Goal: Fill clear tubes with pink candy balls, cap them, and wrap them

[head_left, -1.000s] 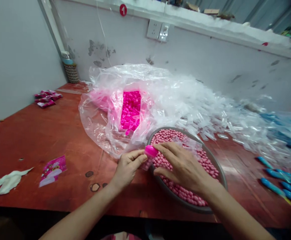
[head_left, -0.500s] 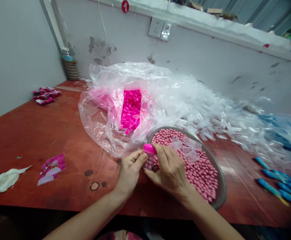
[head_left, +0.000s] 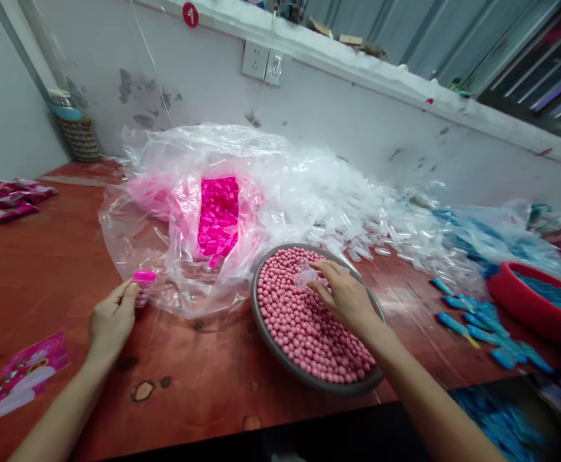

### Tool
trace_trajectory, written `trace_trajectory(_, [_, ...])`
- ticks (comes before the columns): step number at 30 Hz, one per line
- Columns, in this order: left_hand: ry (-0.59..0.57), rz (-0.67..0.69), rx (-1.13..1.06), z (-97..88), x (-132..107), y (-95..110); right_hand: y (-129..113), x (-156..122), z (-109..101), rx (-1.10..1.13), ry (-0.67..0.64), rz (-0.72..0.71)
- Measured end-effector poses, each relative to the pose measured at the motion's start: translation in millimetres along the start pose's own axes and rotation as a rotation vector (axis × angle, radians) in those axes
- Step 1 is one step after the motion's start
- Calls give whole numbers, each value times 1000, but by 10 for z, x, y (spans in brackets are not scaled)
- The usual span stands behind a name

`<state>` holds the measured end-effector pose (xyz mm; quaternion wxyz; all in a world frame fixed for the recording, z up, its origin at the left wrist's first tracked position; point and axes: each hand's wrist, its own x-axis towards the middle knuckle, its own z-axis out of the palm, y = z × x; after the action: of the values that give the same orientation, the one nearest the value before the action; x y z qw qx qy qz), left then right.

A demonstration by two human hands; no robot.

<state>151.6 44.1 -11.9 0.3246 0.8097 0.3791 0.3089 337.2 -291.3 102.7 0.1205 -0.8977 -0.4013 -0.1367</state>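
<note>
My left hand [head_left: 111, 317] pinches a small clear tube with a bright pink cap [head_left: 143, 287], filled with pink beads, and holds it over the red table to the left of the bowl. My right hand [head_left: 345, 295] rests over a grey bowl [head_left: 266, 346] full of pink round candies [head_left: 304, 321]; its fingers close on a small clear empty tube [head_left: 306, 274] lying on the candies. A clear plastic bag [head_left: 174, 212] behind holds bright pink caps [head_left: 217, 215].
A heap of clear empty tubes [head_left: 357, 218] spreads across the table's back. Blue capped tubes [head_left: 477, 324] lie at right beside a red bowl [head_left: 531, 301]. Pink packets [head_left: 6, 196] lie at far left, a pink sticker [head_left: 25, 372] near the front edge, a wicker-wrapped bottle [head_left: 76, 131] in the corner.
My left hand carried the pink-capped tube away to the left of the bowl. My right hand let go of it and reached onto the candies for a clear tube. The view swung right.
</note>
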Motion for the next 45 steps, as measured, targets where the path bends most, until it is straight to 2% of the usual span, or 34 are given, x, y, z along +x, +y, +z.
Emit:
trace_trajectory(2, [26, -7, 101, -20, 43, -88, 146, 86, 70, -100, -66, -81])
trace_trajectory(3, [75, 32, 112, -16, 44, -80, 187, 126, 106, -137, -100, -141])
trace_trajectory(5, [158, 140, 65, 13, 16, 40, 225, 192, 159, -178, -157, -251])
trace_trajectory(7, [156, 201, -25, 59, -58, 280, 237, 227, 173, -177, -181, -298])
trace_trajectory(10, [-16, 224, -223, 153, -254, 794, 241, 205, 117, -75, -122, -241])
trace_trajectory(12, [-183, 277, -353, 246, -427, 1172, 220, 134, 55, 88, -27, -98])
trace_trajectory(15, [-436, 323, -575, 434, -686, 1674, 117, -38, -16, 499, 84, 174])
trace_trajectory(18, [-619, 358, -714, 620, -880, 2008, -28, -236, -49, 920, 119, 292])
trace_trajectory(20, [-650, 424, -728, 702, -958, 2131, -83, -350, -80, 988, 113, 272])
trace_trajectory(23, [-640, 575, -689, 743, -1004, 2216, -41, -474, -186, 705, 56, 109])
trace_trajectory(25, [-690, 676, -677, 735, -1001, 2234, 53, -521, -286, 448, 6, -40])
trace_trajectory(27, [-714, 721, -669, 723, -977, 2231, 160, -536, -375, 237, -64, -144])
trace_trajectory(30, [-606, 637, -662, 720, -907, 2174, 268, -500, -404, -85, -224, -156])
trace_trajectory(32, [-531, 540, -656, 722, -861, 2106, 263, -454, -326, -259, -340, -133])
trace_trajectory(34, [-506, 476, -647, 724, -835, 2033, 207, -406, -180, -304, -419, -119])
trace_trajectory(37, [-512, 429, -611, 743, -818, 1941, 142, -336, 73, -136, -413, -80])
trace_trajectory(39, [-503, 408, -591, 763, -805, 1907, 154, -308, 183, 82, -389, 21])
trace_trajectory(41, [-502, 416, -596, 768, -795, 1904, 179, -319, 210, 368, -346, 135])
trace_trajectory(45, [-542, 466, -612, 767, -812, 1971, 187, -397, 126, 948, -289, 354])
